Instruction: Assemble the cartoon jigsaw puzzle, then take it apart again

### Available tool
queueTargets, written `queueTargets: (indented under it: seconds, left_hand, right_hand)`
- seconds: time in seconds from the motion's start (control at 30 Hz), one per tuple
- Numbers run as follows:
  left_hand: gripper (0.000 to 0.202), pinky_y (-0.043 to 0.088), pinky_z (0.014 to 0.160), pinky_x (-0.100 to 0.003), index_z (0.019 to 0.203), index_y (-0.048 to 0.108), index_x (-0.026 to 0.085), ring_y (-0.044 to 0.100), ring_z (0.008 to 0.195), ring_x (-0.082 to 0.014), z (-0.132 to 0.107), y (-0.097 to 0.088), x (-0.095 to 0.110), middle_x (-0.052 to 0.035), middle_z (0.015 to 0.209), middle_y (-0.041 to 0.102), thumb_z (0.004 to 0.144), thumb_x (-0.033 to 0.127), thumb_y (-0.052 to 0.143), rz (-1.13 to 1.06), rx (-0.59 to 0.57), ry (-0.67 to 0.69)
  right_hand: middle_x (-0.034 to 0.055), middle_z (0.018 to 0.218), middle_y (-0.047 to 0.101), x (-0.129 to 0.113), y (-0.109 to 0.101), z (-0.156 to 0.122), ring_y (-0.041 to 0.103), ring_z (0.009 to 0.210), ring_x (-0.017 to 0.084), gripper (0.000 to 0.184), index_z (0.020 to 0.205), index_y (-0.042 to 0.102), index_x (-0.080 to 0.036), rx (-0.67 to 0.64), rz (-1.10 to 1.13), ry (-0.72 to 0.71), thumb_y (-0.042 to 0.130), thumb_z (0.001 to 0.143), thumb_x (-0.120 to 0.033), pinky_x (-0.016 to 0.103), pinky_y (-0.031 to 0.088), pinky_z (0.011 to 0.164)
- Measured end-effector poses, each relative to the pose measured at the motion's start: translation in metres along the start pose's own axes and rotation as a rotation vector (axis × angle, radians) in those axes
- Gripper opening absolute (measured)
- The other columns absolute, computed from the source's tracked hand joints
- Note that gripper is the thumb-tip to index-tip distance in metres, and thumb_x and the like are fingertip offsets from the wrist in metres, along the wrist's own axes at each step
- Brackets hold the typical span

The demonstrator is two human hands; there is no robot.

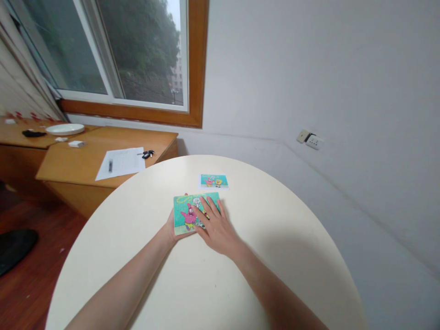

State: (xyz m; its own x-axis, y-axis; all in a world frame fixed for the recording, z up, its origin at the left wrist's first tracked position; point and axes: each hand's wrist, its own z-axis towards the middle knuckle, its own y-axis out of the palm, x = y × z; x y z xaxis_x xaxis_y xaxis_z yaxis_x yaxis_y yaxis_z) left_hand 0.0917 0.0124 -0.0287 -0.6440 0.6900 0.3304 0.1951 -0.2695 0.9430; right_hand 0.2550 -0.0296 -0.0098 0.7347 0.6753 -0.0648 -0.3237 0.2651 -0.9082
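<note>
A cartoon picture puzzle [182,215], a flat board with a pink starfish figure on turquoise, is held over the white round table. My left hand [171,223] supports it from beneath at its left side; most of its fingers are hidden under the board. Across the right part of the picture, my right hand [216,229] lies flat with fingers spread, covering some of the figures. Just beyond the board, a small printed card [214,181] with a matching cartoon scene rests on the table.
The round white table [275,220] fills the foreground. Beside it at the left stands a wooden desk [85,158] with a paper sheet [123,161], keys [148,154] and a white plate [65,129]. A wall with a socket [314,142] rises at the right.
</note>
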Motion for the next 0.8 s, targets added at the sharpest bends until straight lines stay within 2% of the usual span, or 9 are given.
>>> queueTargets:
  seconds: [0.1, 0.27, 0.4, 0.53, 0.7, 0.8]
  left_hand:
    - [0.045, 0.041, 0.094, -0.034, 0.1, 0.067, 0.012, 0.064, 0.097, -0.0217, -0.0007, -0.0009, 0.0, -0.0084, 0.1, 0.07, 0.091, 0.043, 0.035, 0.009, -0.008, 0.002]
    - [0.05, 0.037, 0.098, -0.038, 0.101, 0.067, 0.011, 0.063, 0.099, -0.0237, -0.0009, -0.001, 0.0, -0.0087, 0.091, 0.071, 0.092, 0.047, 0.033, 0.05, 0.143, 0.004]
    - [0.048, 0.038, 0.098, -0.042, 0.093, 0.069, 0.014, 0.065, 0.093, -0.0239, 0.0005, -0.0019, 0.0001, -0.0081, 0.088, 0.072, 0.09, 0.049, 0.035, 0.057, 0.18, 0.016]
    - [0.051, 0.04, 0.096, -0.039, 0.093, 0.069, 0.013, 0.067, 0.089, -0.0228, 0.0009, -0.0009, -0.0003, -0.0084, 0.089, 0.072, 0.091, 0.049, 0.032, 0.04, 0.164, 0.002]
    - [0.05, 0.038, 0.099, -0.039, 0.1, 0.068, 0.015, 0.065, 0.094, -0.0231, 0.0004, -0.0027, -0.0009, -0.0083, 0.092, 0.072, 0.091, 0.048, 0.032, -0.002, 0.066, -0.01]
    - [0.05, 0.037, 0.099, -0.04, 0.109, 0.065, 0.017, 0.064, 0.097, -0.0233, 0.0003, -0.0075, -0.0001, -0.008, 0.096, 0.071, 0.091, 0.049, 0.031, -0.013, 0.047, -0.007]
  right_hand:
    - [0.0086, 0.151, 0.022, -0.0023, -0.0024, -0.0001, 0.017, 0.139, 0.027, 0.058, 0.144, 0.024, -0.027, -0.003, 0.009, -0.02, 0.042, 0.09, -0.04, 0.053, 0.016, 0.11]
    - [0.0072, 0.15, 0.027, -0.0022, -0.0023, 0.0005, 0.02, 0.138, 0.026, 0.059, 0.143, 0.025, -0.026, -0.027, 0.029, -0.052, 0.042, 0.09, -0.043, 0.052, 0.016, 0.111]
    - [0.0071, 0.15, 0.027, -0.0009, -0.0009, 0.0012, 0.02, 0.138, 0.025, 0.06, 0.144, 0.024, -0.027, -0.037, 0.037, -0.058, 0.043, 0.089, -0.043, 0.052, 0.015, 0.111]
    - [0.0076, 0.15, 0.026, -0.0012, -0.0021, 0.0015, 0.02, 0.138, 0.025, 0.06, 0.144, 0.022, -0.027, -0.044, 0.045, -0.06, 0.042, 0.09, -0.042, 0.051, 0.016, 0.111]
    - [0.0081, 0.15, 0.026, -0.0017, -0.0035, 0.0017, 0.02, 0.138, 0.025, 0.059, 0.144, 0.022, -0.027, -0.059, 0.05, -0.054, 0.041, 0.09, -0.042, 0.051, 0.017, 0.111]
    - [0.0078, 0.15, 0.027, -0.0013, -0.0025, 0.0017, 0.02, 0.138, 0.025, 0.059, 0.144, 0.022, -0.027, -0.056, 0.049, -0.052, 0.041, 0.09, -0.043, 0.051, 0.017, 0.111]
